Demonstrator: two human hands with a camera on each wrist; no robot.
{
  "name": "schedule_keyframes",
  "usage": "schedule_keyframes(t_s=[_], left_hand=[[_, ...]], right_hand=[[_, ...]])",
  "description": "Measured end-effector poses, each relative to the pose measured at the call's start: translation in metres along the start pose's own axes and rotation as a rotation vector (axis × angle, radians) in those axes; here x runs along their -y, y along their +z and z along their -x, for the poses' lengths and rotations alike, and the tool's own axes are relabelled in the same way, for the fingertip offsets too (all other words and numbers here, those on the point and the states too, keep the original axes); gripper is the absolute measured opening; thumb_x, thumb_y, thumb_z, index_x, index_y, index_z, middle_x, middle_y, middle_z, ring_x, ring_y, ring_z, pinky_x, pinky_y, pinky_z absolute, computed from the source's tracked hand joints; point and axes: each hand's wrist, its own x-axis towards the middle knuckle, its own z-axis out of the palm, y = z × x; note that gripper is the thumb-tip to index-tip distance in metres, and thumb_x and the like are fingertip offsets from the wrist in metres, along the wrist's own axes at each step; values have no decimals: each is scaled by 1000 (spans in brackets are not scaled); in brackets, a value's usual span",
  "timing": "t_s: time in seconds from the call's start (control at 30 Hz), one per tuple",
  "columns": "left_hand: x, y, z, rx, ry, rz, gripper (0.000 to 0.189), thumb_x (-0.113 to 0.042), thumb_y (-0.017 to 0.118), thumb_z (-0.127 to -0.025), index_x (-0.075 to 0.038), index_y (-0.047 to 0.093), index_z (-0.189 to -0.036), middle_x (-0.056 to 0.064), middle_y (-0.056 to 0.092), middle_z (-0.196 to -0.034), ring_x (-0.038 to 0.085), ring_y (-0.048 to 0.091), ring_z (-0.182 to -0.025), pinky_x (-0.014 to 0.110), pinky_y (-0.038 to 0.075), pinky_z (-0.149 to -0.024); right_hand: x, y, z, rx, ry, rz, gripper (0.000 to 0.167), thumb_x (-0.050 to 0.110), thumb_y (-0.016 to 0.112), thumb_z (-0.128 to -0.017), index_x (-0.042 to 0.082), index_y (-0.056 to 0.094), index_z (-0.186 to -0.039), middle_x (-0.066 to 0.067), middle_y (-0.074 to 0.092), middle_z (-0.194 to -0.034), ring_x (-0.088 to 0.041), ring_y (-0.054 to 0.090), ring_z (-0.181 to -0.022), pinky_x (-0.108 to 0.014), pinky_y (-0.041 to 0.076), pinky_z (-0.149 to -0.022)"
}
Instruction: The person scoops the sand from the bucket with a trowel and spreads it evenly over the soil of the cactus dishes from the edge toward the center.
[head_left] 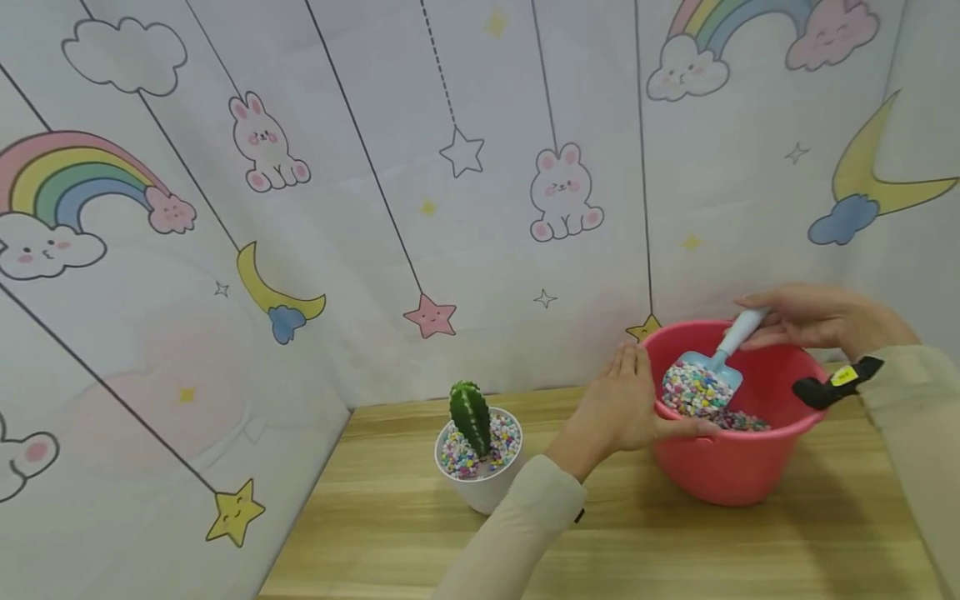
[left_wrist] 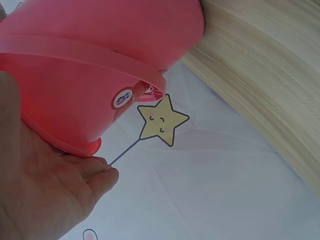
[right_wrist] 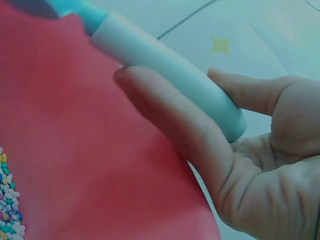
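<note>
On the right of the head view a red plastic bucket [head_left: 731, 467] stands on the wooden table, tilted slightly. My left hand [head_left: 617, 410] holds its left rim, thumb lying across the front edge and fingers along the outer side. Inside the bucket's mouth is a small light-blue shovel [head_left: 738, 332], heaped with multicoloured pebbles [head_left: 697, 389]. My right hand [head_left: 821, 317] grips the shovel by its pale handle [right_wrist: 170, 72] over the back rim. More pebbles [head_left: 742, 421] lie at the bucket's bottom, partly hidden by the front wall.
A white pot [head_left: 483, 497] with a green cactus [head_left: 470, 417] and coloured pebbles stands left of the bucket on the wooden tabletop [head_left: 375, 508]. Behind rises a white backdrop [head_left: 487, 258] printed with stars, rabbits and rainbows. A black strap end [head_left: 832, 387] hangs by the right sleeve.
</note>
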Motion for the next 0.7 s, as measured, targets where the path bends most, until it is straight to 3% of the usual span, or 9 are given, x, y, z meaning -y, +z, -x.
schedule_keyframes(t_s=[0.27,0.5,0.7], left_hand=[[2,-1,2,-8,-7,23,130,-99,42,-79,-11,12,-170,4,20,-178,22,21,-165,31,34,-129],[1,3,1,4,-11,16,129,-99,40,-80,-12,10,-170,4,16,-179,22,18,-166,29,33,-129],[1,4,0,0,-5,19,128,-100,38,-80,-12,10,-170,3,17,-179,23,19,-166,29,35,-128]], right_hand=[[0,-14,6,-19,-31,-140,30,34,55,-109,15,72,-94,-8,79,-100,-29,81,-95,-41,62,-97],[3,-18,14,-46,-73,-156,32,35,57,-108,13,74,-92,-9,81,-98,-28,81,-94,-39,63,-94],[8,-18,21,-51,-104,-238,30,33,60,-107,13,75,-90,-10,81,-95,-30,82,-91,-40,66,-88]])
